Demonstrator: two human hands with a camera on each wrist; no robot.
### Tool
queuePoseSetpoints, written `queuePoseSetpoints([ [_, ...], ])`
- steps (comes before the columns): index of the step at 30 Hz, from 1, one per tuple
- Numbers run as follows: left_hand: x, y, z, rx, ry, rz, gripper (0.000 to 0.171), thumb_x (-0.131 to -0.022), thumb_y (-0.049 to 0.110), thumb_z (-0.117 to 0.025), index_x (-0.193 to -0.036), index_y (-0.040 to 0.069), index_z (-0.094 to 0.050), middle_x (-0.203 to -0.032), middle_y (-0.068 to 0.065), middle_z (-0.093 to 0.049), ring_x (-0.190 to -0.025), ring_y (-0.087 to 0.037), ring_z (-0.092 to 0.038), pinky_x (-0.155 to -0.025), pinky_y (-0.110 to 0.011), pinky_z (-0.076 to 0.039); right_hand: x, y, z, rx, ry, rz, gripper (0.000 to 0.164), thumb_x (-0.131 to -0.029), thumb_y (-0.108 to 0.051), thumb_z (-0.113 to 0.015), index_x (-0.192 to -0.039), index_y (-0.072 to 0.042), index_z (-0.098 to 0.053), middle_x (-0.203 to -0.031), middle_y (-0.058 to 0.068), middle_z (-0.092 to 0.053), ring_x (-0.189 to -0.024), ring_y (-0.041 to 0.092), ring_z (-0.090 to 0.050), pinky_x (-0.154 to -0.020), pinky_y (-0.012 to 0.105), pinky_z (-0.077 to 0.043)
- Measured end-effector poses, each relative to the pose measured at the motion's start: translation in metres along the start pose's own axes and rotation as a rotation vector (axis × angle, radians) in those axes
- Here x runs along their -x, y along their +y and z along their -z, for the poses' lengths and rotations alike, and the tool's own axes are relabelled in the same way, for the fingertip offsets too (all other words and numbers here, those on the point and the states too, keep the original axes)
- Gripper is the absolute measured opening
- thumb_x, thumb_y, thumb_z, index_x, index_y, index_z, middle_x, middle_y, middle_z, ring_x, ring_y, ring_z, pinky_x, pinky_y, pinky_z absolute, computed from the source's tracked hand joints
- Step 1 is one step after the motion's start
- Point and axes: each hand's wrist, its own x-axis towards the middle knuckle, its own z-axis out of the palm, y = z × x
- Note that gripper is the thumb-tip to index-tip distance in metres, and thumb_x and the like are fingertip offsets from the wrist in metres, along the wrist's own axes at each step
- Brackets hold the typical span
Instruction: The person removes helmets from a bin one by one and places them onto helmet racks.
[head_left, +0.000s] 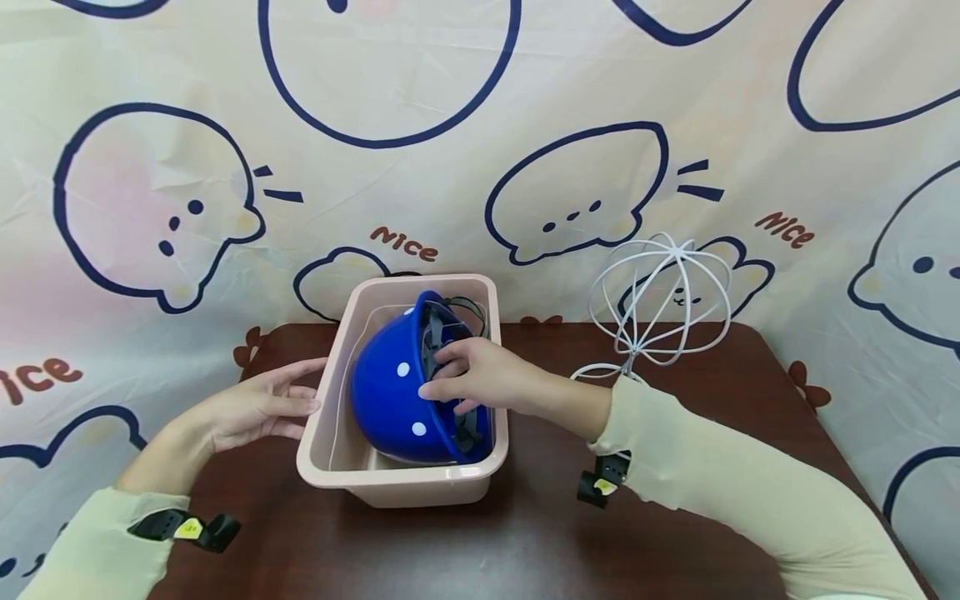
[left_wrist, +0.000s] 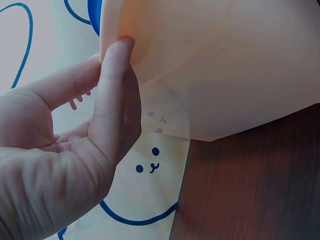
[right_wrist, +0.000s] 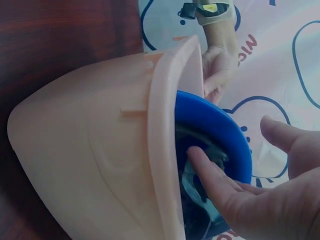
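Note:
A blue helmet with white dots and dark inner straps lies on its side in a beige plastic bin. Its hollow faces right, toward my right hand. The fingers of that hand extend into the helmet's opening, and its thumb stands apart from the helmet in the right wrist view. My left hand touches the outside of the bin's left rim with loosely extended fingers. From the left wrist, the fingertips meet the rim's edge. The helmet's underside is hidden in the bin.
A white wire whisk-shaped frame stands behind my right forearm on the dark wooden table. A cloth printed with cartoon outlines hangs behind the table. Small cameras are strapped to both wrists.

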Motion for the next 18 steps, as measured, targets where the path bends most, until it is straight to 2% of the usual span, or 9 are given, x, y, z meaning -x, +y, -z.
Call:
queuePoseSetpoints([
  [5, 0.0, 0.0, 0.0, 0.002, -0.003, 0.0, 0.086, -0.103, 0.007, -0.058, -0.162, 0.005, 0.004, -0.126, -0.006, -0.069, -0.113, -0.033, -0.069, -0.092, -0.052, -0.056, -0.006, 0.0, -0.013, 0.029, 0.048, -0.034, 0.068, -0.091, -0.026, -0.078, -0.147, -0.002, -0.047, -0.123, 0.016, -0.068, -0.098, 0.032, -0.074, -0.082, 0.045, -0.062],
  [10, -0.001, 0.0, -0.001, -0.003, -0.004, -0.002, 0.085, -0.103, 0.006, -0.058, -0.162, 0.004, 0.004, -0.126, -0.006, -0.068, -0.112, -0.032, -0.069, -0.093, -0.053, -0.055, -0.011, 0.002, -0.024, 0.075, 0.073, -0.032, 0.067, -0.089, -0.019, -0.081, -0.145, -0.002, -0.049, -0.116, 0.016, -0.07, -0.094, 0.032, -0.074, -0.079, 0.048, -0.063],
  [18, 0.0, 0.0, -0.001, -0.017, 0.006, -0.009, 0.086, -0.103, 0.007, -0.058, -0.162, 0.003, 0.004, -0.126, -0.004, -0.068, -0.112, -0.032, -0.069, -0.092, -0.051, -0.056, -0.011, -0.002, -0.025, 0.072, 0.082, -0.017, 0.064, -0.091, -0.011, -0.077, -0.146, 0.001, -0.048, -0.12, 0.018, -0.069, -0.101, 0.036, -0.073, -0.08, 0.052, -0.061],
])
